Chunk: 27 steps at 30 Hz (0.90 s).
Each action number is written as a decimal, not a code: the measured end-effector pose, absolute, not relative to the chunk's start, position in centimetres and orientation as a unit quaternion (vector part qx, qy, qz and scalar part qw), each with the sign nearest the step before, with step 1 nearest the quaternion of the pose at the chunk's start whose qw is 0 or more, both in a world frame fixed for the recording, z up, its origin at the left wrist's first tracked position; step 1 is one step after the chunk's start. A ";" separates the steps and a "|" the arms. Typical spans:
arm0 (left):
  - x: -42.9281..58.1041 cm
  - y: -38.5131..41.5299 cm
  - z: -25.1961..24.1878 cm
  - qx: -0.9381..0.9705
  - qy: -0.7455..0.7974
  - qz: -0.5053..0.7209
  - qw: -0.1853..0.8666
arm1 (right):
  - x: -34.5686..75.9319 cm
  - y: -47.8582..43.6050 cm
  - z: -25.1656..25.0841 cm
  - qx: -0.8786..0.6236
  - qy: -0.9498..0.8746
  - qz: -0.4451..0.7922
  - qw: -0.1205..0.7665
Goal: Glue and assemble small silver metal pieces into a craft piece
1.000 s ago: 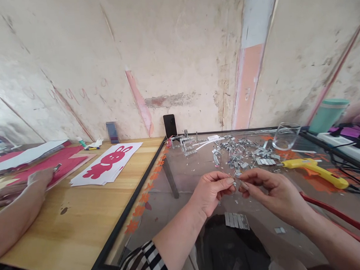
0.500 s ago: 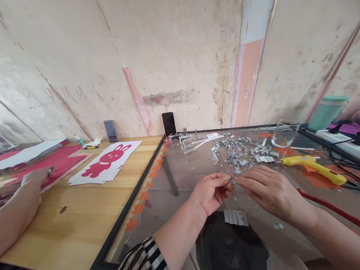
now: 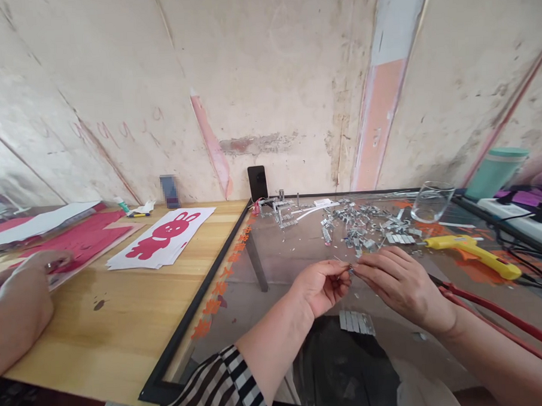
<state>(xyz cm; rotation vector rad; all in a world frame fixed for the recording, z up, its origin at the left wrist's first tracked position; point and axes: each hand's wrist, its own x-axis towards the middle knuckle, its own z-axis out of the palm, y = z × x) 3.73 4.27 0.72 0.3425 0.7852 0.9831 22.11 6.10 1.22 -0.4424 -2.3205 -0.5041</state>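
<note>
My left hand (image 3: pixel 326 287) is closed in a pinch, palm turned partly up, on a small metal piece (image 3: pixel 351 268) that my fingers mostly cover. A thin wire-like end sticks out above the left fingertips. My right hand (image 3: pixel 398 284) meets it from the other side, its fingertips pinched on the same piece. Below the hands, a row of flat silvery metal strips (image 3: pixel 357 323) lies on the glass tabletop (image 3: pixel 283 271). Beyond them is a scattered pile of small metal pieces (image 3: pixel 357 226). Red-handled pliers (image 3: pixel 495 307) lie partly under my right forearm.
A yellow glue gun (image 3: pixel 473 254), a drinking glass (image 3: pixel 432 201) and a power strip (image 3: pixel 523 219) stand to the right. At the back, a phone (image 3: pixel 257 182) leans on the wall. Leftward, a co-worker's hand (image 3: pixel 42 267) rests by red paper (image 3: pixel 88 241), near a rabbit picture (image 3: pixel 165 237).
My view has shifted slightly. My hands stay together, and the small piece between them shows less than before. The co-worker's hand at the left has moved a little nearer to me.
</note>
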 end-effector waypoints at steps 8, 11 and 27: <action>3.7 4.4 0.7 0.160 0.381 0.424 0.806 | 22.3 5.9 1.6 -0.159 -0.906 -0.197 0.338; 3.6 4.5 0.6 0.159 0.389 0.417 0.806 | 22.3 5.9 1.9 -0.145 -0.919 -0.178 0.321; 3.7 4.4 0.7 0.205 0.402 0.415 0.790 | 22.6 6.3 1.7 -0.144 -0.924 -0.181 0.303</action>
